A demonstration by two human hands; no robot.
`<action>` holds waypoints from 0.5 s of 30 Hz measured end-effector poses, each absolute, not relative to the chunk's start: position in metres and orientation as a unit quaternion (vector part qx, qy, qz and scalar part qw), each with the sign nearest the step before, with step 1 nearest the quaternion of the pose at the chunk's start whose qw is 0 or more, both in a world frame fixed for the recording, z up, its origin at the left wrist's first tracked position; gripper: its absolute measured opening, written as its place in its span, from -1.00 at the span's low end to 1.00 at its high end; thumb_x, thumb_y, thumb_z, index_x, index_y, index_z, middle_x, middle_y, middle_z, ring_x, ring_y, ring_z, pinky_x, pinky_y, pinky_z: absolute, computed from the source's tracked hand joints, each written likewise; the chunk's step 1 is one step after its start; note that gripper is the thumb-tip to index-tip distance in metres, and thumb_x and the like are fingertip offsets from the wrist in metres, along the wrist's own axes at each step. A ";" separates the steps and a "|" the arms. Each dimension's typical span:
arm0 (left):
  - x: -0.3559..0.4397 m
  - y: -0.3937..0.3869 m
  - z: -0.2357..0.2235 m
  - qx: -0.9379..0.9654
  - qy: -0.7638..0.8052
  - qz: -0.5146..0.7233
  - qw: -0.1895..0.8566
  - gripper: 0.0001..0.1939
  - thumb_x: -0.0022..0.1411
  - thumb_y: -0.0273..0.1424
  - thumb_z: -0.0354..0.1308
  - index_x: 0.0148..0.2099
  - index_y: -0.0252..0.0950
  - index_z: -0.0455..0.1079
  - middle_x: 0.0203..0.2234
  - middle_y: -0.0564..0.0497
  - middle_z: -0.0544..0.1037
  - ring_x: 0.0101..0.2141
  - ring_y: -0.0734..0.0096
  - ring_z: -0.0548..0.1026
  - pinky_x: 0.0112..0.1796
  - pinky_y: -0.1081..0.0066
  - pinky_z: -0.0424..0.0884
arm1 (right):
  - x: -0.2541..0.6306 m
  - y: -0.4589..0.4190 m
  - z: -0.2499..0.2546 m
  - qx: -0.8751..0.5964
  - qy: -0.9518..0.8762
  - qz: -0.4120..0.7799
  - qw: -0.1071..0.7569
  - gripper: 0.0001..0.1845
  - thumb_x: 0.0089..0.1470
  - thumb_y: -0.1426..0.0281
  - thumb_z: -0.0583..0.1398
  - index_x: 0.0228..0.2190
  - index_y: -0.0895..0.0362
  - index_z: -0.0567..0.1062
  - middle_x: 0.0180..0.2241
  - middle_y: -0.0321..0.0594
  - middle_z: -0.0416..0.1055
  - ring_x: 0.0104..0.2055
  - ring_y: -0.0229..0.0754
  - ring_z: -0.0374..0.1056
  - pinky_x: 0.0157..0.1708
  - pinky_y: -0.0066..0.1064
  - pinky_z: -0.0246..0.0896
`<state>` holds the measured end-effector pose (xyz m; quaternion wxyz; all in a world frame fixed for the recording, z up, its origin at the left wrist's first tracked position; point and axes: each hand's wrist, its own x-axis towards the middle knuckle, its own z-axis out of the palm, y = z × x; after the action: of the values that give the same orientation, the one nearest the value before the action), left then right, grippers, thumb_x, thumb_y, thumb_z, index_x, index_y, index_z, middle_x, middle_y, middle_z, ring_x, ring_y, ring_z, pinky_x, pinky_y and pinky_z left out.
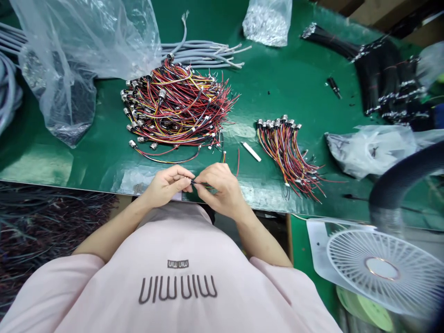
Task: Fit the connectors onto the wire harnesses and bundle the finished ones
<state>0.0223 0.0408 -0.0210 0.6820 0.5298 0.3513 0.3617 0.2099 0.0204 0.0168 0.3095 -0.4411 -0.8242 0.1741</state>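
Note:
At the table's front edge, my left hand (166,185) and my right hand (222,187) meet fingertip to fingertip. Both are closed in a pinch on a small connector cable (193,181); a dark piece shows between the fingers, and the rest is mostly hidden. Just beyond lies a large heap of connector cables (180,106) with metal ends and red, yellow, black and white wires. One single cable (163,161) rests in front of the heap. Right of my hands are a smaller bundle of connector cables (286,152), a white stick-like tool (251,151) and a short red wire (237,162).
Grey cables (208,51) and a large clear plastic bag (69,92) lie at the back left. Another bag of metal parts (268,21) stands at the back. Black cable bundles (381,69), a white bag (374,148), a black flexible hose (405,175) and a fan (381,268) occupy the right.

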 end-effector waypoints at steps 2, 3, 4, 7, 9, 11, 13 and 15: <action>0.023 0.041 -0.021 0.532 0.354 0.366 0.677 -0.67 0.18 -0.16 0.24 -0.21 -0.36 0.44 -0.54 0.01 0.58 -0.49 0.45 0.56 -0.39 0.48 0.49 | 0.209 0.022 0.015 -0.438 -0.810 0.217 0.324 -0.88 0.13 0.48 0.14 -0.42 0.14 0.46 -0.42 -0.23 0.47 -0.34 -0.24 0.36 -0.28 -0.36 0.18; 0.023 0.041 -0.021 0.533 0.357 0.367 0.674 -0.67 0.18 -0.16 0.24 -0.21 -0.36 0.44 -0.53 0.01 0.58 -0.49 0.45 0.56 -0.39 0.48 0.49 | 0.209 0.023 0.015 -0.436 -0.800 0.247 0.330 -0.88 0.13 0.48 0.13 -0.41 0.15 0.47 -0.42 -0.23 0.47 -0.36 -0.27 0.36 -0.31 -0.40 0.20; 0.023 0.041 -0.021 0.532 0.359 0.369 0.672 -0.67 0.18 -0.16 0.24 -0.20 -0.36 0.45 -0.53 0.01 0.59 -0.48 0.44 0.57 -0.39 0.48 0.50 | 0.210 0.023 0.015 -0.436 -0.788 0.277 0.335 -0.88 0.13 0.48 0.13 -0.40 0.15 0.47 -0.43 -0.24 0.46 -0.38 -0.29 0.34 -0.35 -0.44 0.20; 0.024 0.041 -0.021 0.522 0.368 0.383 0.667 -0.65 0.15 -0.17 0.27 -0.16 -0.34 0.44 -0.49 0.01 0.60 -0.43 0.40 0.60 -0.35 0.46 0.52 | 0.214 0.024 0.018 -0.451 -0.756 0.331 0.339 -0.88 0.13 0.48 0.16 -0.42 0.17 0.49 -0.47 -0.28 0.42 -0.45 -0.34 0.29 -0.43 -0.50 0.17; 0.025 0.040 -0.021 0.518 0.372 0.394 0.662 -0.66 0.13 -0.19 0.28 -0.16 -0.34 0.44 -0.45 -0.01 0.62 -0.40 0.37 0.62 -0.34 0.45 0.53 | 0.218 0.024 0.021 -0.460 -0.745 0.344 0.340 -0.89 0.12 0.48 0.17 -0.41 0.17 0.51 -0.47 -0.28 0.42 -0.45 -0.35 0.28 -0.44 -0.51 0.17; 0.025 0.039 -0.023 0.521 0.373 0.400 0.655 -0.69 0.14 -0.22 0.28 -0.18 -0.34 0.44 -0.42 -0.03 0.62 -0.39 0.35 0.63 -0.33 0.44 0.54 | 0.221 0.022 0.023 -0.458 -0.731 0.375 0.339 -0.89 0.12 0.47 0.17 -0.38 0.17 0.53 -0.45 -0.27 0.44 -0.44 -0.35 0.30 -0.44 -0.52 0.19; 0.026 0.037 -0.024 0.529 0.368 0.403 0.651 -0.72 0.15 -0.24 0.28 -0.18 -0.34 0.45 -0.40 -0.04 0.63 -0.37 0.34 0.63 -0.32 0.43 0.54 | 0.222 0.020 0.024 -0.462 -0.708 0.415 0.337 -0.87 0.12 0.46 0.16 -0.37 0.18 0.54 -0.43 -0.25 0.45 -0.45 -0.36 0.32 -0.46 -0.53 0.21; 0.026 0.036 -0.025 0.534 0.363 0.409 0.645 -0.73 0.15 -0.26 0.27 -0.18 -0.34 0.45 -0.38 -0.05 0.63 -0.35 0.33 0.63 -0.29 0.43 0.54 | 0.222 0.019 0.024 -0.477 -0.684 0.436 0.337 -0.86 0.12 0.45 0.16 -0.39 0.19 0.53 -0.44 -0.25 0.46 -0.47 -0.37 0.32 -0.47 -0.54 0.22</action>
<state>0.0264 0.0364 -0.0248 0.6447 0.5344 0.3628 0.4088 0.2223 0.0185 0.0237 0.3375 -0.4772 -0.6845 0.4358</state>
